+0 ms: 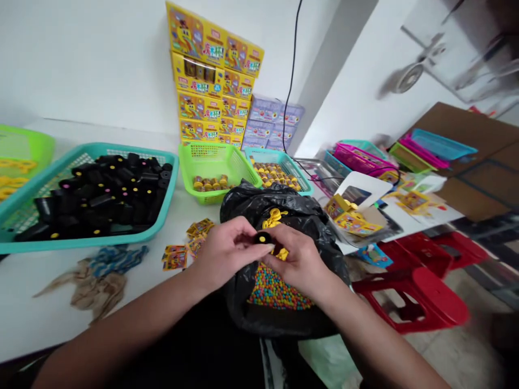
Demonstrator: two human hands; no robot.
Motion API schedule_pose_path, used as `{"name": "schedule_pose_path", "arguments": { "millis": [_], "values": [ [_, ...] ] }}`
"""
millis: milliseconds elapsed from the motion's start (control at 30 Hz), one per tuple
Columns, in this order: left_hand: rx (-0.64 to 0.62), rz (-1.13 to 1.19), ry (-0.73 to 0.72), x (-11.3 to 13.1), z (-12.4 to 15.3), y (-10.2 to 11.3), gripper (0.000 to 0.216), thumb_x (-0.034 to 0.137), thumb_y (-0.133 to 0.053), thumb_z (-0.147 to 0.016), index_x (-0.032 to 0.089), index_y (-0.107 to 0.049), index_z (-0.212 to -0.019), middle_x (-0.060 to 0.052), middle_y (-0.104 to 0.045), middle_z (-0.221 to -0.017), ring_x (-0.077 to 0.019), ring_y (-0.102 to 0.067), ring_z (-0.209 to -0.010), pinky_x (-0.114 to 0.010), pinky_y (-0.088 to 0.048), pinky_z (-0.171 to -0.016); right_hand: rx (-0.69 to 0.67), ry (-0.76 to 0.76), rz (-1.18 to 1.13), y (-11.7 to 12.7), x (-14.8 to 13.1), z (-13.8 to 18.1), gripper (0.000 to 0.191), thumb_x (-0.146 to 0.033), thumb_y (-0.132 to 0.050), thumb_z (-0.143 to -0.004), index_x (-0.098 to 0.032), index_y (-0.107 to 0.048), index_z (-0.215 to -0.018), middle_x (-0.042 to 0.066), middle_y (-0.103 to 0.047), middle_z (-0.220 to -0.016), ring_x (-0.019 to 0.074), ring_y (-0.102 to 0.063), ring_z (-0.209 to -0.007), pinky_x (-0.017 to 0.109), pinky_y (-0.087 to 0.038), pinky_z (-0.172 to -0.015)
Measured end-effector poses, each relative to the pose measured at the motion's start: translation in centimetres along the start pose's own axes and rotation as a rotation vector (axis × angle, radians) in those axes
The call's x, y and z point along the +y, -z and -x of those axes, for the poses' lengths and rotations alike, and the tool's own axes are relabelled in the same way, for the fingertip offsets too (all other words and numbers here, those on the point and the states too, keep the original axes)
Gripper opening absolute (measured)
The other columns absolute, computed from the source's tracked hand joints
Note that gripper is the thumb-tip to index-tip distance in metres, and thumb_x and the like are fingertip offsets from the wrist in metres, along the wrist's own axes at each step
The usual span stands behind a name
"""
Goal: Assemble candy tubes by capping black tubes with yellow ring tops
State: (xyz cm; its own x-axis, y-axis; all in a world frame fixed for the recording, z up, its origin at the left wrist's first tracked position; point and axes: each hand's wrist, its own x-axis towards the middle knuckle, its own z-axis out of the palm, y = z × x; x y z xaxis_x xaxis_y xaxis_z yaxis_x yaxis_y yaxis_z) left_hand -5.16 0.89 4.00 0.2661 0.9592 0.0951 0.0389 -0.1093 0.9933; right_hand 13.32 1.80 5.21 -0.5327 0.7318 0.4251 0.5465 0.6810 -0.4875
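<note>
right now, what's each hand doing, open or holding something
Left hand: closed, holding a small black piece.
Right hand: curled beside that piece; grip cannot be told.

Yellow boxes, stacked behind the middle lime basket: 魔_杯! from where I stand, repeated row after row; middle character stylised, maybe 术. Small red logo on them, unreadable. Purple boxes, behind that basket to its right: print too small. Packets in front of it: illegible.

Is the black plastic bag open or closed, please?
Open: the black plastic bag has its mouth spread, showing coloured balls and yellow pieces inside.
</note>
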Motion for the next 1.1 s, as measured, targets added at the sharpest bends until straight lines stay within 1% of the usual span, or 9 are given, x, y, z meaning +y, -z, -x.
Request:
{"name": "schedule_pose_path", "arguments": {
  "millis": [100,267,333,433,567,667,767,933,1100],
  "values": [
    [-0.061,-0.069,-0.024,-1.3,-0.4,-1.4,0.025,0.037,-0.078,-0.073,0.018,-0.066,-0.085,-0.001,-0.066,-0.076,-0.0136,-0.059,-0.067,-0.023,-0.045,-0.059,-0.103,-0.084,0.147,1.0,1.3,2.4,0.022,-0.010,-0.066,-0.080,-0.017,-0.064,-0.101,0.005,-0.067,-0.089,0.0178,-0.064,-0.082,0.028,-0.051,-0.071],
    [0.004,-0.104,-0.005,-3.0,-0.8,-0.6,0.024,0.040,-0.070,-0.080,0.017,-0.068,-0.085,-0.002,-0.066,-0.076,-0.0131,-0.057,-0.066,-0.022,-0.043,-0.057,-0.557,-0.169,0.626,-0.2,2.5,4.9,0.011,-0.006,-0.066,-0.076,-0.013,-0.069,-0.085,0.013,-0.068,-0.086,0.0254,-0.065,-0.082,0.035,-0.051,-0.071],
    [-0.026,-0.059,0.049,-3.3,-0.9,-0.6,0.025,0.040,-0.068,-0.082,0.015,-0.067,-0.086,-0.002,-0.065,-0.075,-0.0126,-0.056,-0.065,-0.022,-0.043,-0.056,-0.664,-0.165,0.662,-1.8,2.3,4.8,0.014,-0.007,-0.063,-0.077,-0.009,-0.070,-0.088,0.018,-0.068,-0.089,0.0296,-0.066,-0.083,0.039,-0.051,-0.072],
    [-0.042,-0.065,0.065,-3.3,-1.0,-0.7,0.026,0.040,-0.068,-0.082,0.014,-0.067,-0.085,-0.002,-0.064,-0.073,-0.0128,-0.055,-0.065,-0.023,-0.043,-0.056,-0.709,-0.160,0.542,-3.5,2.1,4.0,0.021,-0.012,-0.065,-0.077,-0.005,-0.070,-0.096,0.021,-0.069,-0.095,0.0330,-0.065,-0.088,0.041,-0.051,-0.076],
    [-0.018,-0.060,0.066,-3.0,-0.5,-0.3,0.026,0.040,-0.066,-0.083,0.014,-0.067,-0.084,-0.001,-0.063,-0.071,-0.0123,-0.055,-0.062,-0.023,-0.044,-0.056,-0.600,-0.278,0.285,-3.1,2.6,4.0,0.025,-0.017,-0.072,-0.077,-0.012,-0.069,-0.102,0.010,-0.071,-0.097,0.0227,-0.067,-0.086,0.029,-0.051,-0.075],
    [-0.032,-0.098,0.031,-2.8,0.1,-0.1,0.025,0.038,-0.069,-0.081,0.014,-0.068,-0.089,-0.002,-0.063,-0.075,-0.0122,-0.056,-0.063,-0.023,-0.044,-0.055,-0.322,-0.380,-0.086,-1.9,3.0,4.8,0.033,-0.021,-0.080,-0.074,-0.017,-0.069,-0.105,0.004,-0.073,-0.095,0.0188,-0.068,-0.085,0.026,-0.052,-0.075],
    [-0.136,-0.164,-0.106,-2.8,0.6,-0.5,0.029,0.029,-0.072,-0.076,0.017,-0.069,-0.103,-0.004,-0.064,-0.091,-0.0137,-0.060,-0.071,-0.023,-0.047,-0.056,-0.087,-0.303,-0.344,-1.5,3.0,5.5,0.031,-0.029,-0.080,-0.076,-0.020,-0.069,-0.104,0.003,-0.073,-0.095,0.0193,-0.069,-0.087,0.029,-0.052,-0.080],
    [-0.229,-0.183,-0.236,-3.4,1.0,-2.1,0.043,0.023,-0.072,-0.076,0.019,-0.066,-0.118,-0.009,-0.064,-0.110,-0.0193,-0.063,-0.091,-0.025,-0.051,-0.062,0.088,-0.191,-0.322,-2.1,2.3,5.7,0.018,-0.033,-0.074,-0.081,-0.021,-0.069,-0.093,0.003,-0.071,-0.083,0.0184,-0.067,-0.078,0.029,-0.052,-0.072],
    [-0.121,0.001,-0.017,-3.9,0.2,-2.5,0.033,0.031,-0.075,-0.077,0.018,-0.068,-0.107,-0.005,-0.070,-0.091,-0.0171,-0.065,-0.079,-0.027,-0.051,-0.066,0.020,-0.299,-0.148,-1.5,2.5,5.4,0.019,-0.028,-0.076,-0.077,-0.019,-0.066,-0.092,0.003,-0.068,-0.082,0.0171,-0.064,-0.073,0.028,-0.050,-0.067]
  ]
}}
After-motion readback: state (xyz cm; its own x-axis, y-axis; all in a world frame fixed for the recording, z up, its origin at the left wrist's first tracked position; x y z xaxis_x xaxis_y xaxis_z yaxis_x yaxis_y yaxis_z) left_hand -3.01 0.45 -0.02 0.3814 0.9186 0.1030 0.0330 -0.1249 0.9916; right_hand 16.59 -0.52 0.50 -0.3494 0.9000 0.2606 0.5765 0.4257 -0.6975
